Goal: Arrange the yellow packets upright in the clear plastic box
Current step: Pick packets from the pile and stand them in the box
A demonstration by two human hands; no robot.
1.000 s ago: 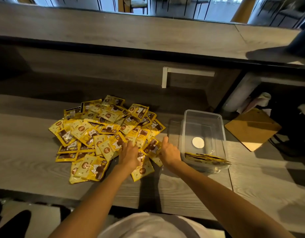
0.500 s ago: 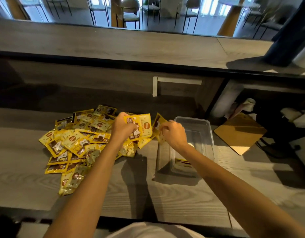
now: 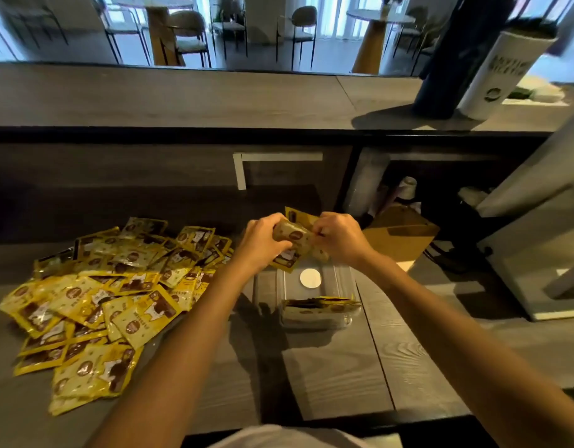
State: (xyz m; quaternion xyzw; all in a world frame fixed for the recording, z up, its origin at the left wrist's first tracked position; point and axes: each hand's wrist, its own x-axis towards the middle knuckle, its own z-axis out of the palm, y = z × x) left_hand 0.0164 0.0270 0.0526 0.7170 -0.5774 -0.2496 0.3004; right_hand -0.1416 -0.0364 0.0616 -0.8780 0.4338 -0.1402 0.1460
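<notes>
A heap of yellow packets (image 3: 111, 292) lies on the wooden counter at the left. The clear plastic box (image 3: 351, 286) stands in the middle, with a few packets (image 3: 321, 307) standing on edge against its near wall and a white round sticker on its floor. Above the box's far end, my left hand (image 3: 263, 242) and my right hand (image 3: 340, 236) together grip a small bunch of yellow packets (image 3: 295, 236), one hand at each end. The bunch is held in the air, clear of the box.
A brown cardboard piece (image 3: 398, 234) leans just right of my hands. A white appliance or panel (image 3: 537, 253) fills the right side. A raised counter ledge (image 3: 182, 98) runs across the back, carrying a white cylinder (image 3: 502, 69) and a dark one.
Both hands left the heap with packets and came together over the far end of the box, where the packets are now gathered into one bunch. The camera has tilted up.
</notes>
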